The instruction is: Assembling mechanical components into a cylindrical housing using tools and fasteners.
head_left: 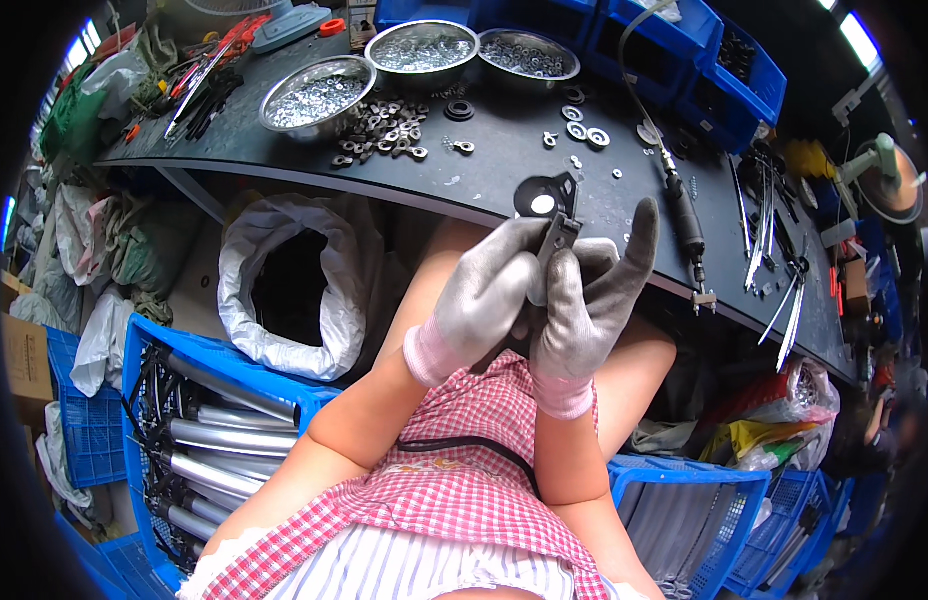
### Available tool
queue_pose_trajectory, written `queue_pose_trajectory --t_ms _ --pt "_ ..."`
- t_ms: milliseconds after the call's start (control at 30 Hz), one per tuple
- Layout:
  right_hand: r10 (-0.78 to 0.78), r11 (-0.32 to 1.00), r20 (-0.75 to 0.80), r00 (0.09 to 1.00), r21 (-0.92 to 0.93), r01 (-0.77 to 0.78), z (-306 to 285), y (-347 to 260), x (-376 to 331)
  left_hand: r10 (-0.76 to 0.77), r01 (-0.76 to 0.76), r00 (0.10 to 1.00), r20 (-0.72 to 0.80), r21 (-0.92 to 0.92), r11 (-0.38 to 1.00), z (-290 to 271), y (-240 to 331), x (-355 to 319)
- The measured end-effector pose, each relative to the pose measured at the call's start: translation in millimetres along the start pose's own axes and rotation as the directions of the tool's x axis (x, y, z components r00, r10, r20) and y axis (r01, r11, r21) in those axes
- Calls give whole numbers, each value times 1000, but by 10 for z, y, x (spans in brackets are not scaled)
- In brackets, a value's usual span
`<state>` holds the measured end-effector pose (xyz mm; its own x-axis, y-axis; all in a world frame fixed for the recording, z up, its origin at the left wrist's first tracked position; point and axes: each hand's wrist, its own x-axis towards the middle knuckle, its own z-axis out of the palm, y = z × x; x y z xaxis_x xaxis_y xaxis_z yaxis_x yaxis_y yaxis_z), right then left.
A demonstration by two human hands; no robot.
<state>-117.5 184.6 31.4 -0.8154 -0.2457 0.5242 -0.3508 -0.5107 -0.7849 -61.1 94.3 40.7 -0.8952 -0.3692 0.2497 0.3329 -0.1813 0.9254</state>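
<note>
A wide fisheye view from the wearer's head looks steeply down and forward, over the nearby apron (464,490), to the left hand (487,288) and right hand (591,312). Both hands are close to the camera, near the middle of the view. The table (494,135) spreads beyond them, its edge bent by the lens; blue crates (224,354) appear lower down, on either side.

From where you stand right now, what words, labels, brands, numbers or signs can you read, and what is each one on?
None that I can read clearly.
Cardboard box at the far left: faint marks, too small and blurred.
Checked apron: yellowish stitching by the dark strap; I can't tell whether it's lettering.
Black part in both hands: no lettering I can make out.
</note>
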Motion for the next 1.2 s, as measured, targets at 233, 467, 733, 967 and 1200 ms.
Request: queue_pose_trajectory --t_ms 233,467,733,967,1200 --pt "340 938 298 892 -180 -298 -65 48 104 50 -63 996 78 166 984 -306 -150 -180" --pt "379 624 430 819 -772 117 120 1038 1210 -173 216 974 -146 372 903 -726 -122 -306" --pt "451 304 564 692 -826 475 302 1665 1407 217 -85 973 -81 747 660 -948 -148 -287" --pt "171 851 731 661 -448 275 225 343 964 187 -226 971 151 838 497 -1025 -143 -155" --pt "-7 596 740 672 -537 597 -41 -22 638 320 -550 835 448 707 444 -827 -162 -90"
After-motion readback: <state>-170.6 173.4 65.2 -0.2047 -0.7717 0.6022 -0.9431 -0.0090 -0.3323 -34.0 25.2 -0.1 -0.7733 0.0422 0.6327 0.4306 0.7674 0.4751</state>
